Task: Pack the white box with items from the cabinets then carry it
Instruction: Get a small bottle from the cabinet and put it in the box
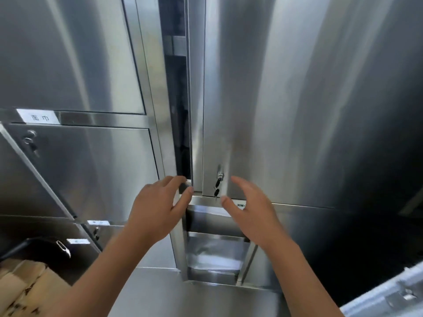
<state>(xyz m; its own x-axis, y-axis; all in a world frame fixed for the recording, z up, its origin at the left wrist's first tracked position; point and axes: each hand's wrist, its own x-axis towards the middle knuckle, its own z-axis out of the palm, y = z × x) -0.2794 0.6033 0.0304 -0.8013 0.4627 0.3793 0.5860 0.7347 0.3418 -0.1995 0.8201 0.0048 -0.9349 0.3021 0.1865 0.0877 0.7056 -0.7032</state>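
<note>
1. Head view looks at a wall of steel cabinets (297, 99), with both bare forearms reaching up from the bottom edge.
2. A tall door (251, 88) at centre right stands slightly ajar, and a dark gap (177, 110) runs down its left edge.
3. The left hand (158, 209) is at the door's lower left corner. Its fingers (176, 179) are lightly bent and reach the foot of the gap, and the thumb (188, 193) lies against the door's front edge. Blur hides whether they clasp the edge or only touch it.
4. The right hand (249, 209) hovers before the door's bottom edge with its fingers apart and relaxed, holding nothing.
5. A lock (220, 176) with hanging keys (216, 189) sits low on the door, between the two hands and just left of the right hand's fingertips.
6. A small label (240, 205) on the rail under the door is partly covered by the right hand.
7. The white box (389, 296) shows only as a blurred pale edge in the lower right corner, well apart from both hands.
8. At left, a lower door (91, 168) carries its own lock (31, 139), with a tag (40, 116) on the rail above.
9. Cardboard (20, 287) lies in the lower left corner.
</note>
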